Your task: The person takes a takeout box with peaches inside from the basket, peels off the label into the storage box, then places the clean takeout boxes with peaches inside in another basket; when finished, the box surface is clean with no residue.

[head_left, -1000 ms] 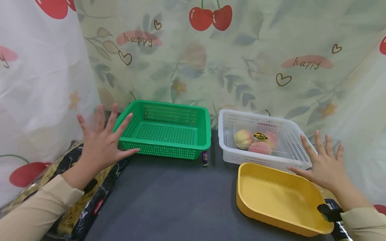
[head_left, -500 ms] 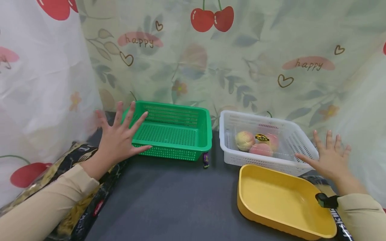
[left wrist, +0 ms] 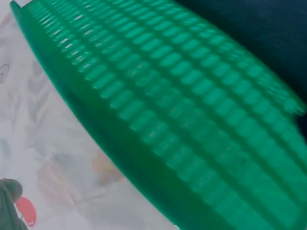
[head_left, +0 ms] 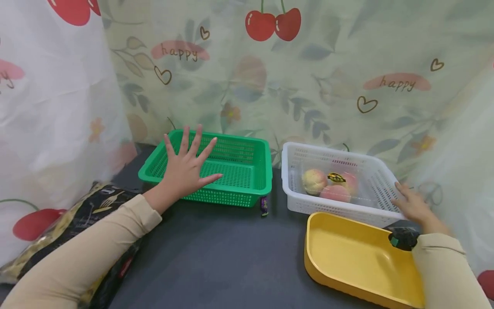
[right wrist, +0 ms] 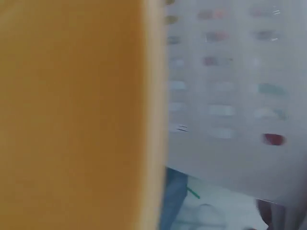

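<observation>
Two baskets stand side by side at the back of a dark table (head_left: 224, 257), a green basket (head_left: 216, 196) on the left and a white basket (head_left: 328, 209) on the right. The left hand (head_left: 182, 171) is released, its fingers straight and fanned wide in front of the green basket's left part; whether it touches the plastic I cannot tell. The right hand (head_left: 414, 208) is at the white basket's right end, fingertips by the rim — grasping it or merely beside it, I cannot tell, and the right wrist view is blurred.

Inside the white basket sit three peaches (head_left: 335, 193) under clear plastic with a black-and-yellow label (head_left: 336, 177). A yellow tray (head_left: 355, 257) stands just in front, its right side partly hidden by the right sleeve (head_left: 444, 266). Near the green basket's front right corner lies a small purple packet (head_left: 264, 206). A black-and-gold bag (head_left: 104, 201) lies at the left, partly under the left sleeve (head_left: 96, 244) in the head view. Behind everything hangs a printed curtain (head_left: 251, 98) — cherries, leaves, hearts and the word "happy".
</observation>
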`<state>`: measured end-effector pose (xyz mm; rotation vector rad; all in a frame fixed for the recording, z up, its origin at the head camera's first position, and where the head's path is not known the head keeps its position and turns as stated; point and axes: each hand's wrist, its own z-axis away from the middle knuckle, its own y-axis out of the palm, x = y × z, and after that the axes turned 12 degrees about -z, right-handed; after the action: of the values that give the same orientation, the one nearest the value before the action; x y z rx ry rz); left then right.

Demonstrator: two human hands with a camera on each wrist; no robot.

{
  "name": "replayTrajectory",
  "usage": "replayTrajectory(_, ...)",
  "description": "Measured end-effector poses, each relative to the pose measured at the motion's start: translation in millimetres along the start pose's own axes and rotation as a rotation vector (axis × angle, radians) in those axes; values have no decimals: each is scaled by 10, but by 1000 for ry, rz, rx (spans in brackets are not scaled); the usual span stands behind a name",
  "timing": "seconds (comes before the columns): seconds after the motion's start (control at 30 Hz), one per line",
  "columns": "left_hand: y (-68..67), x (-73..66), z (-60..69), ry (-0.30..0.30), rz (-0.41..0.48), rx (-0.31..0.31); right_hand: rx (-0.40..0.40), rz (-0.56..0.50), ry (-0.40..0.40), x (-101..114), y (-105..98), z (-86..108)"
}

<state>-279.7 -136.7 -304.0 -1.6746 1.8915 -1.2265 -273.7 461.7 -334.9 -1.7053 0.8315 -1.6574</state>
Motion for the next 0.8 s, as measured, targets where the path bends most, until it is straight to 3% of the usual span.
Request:
replayTrajectory(0.13,-35,-86,-151,-52,37,20,24,-103,27,-59,35,-29)
replayTrajectory(0.3,-45,-225,-286,-76,111,75,-53,-113,89,-91,29,-35)
replayTrajectory(0.5,-48,-465,-234,-81,243,218,-87,-150,123,-101,31,-10)
replayTrajectory(0.63,-46,-637,-276,-90,380,263,-107,-170,126,-99,39,6)
replayTrajectory(0.8,-68,-862,-441,-111,701,335,-135,-154,86,-75,61,3)
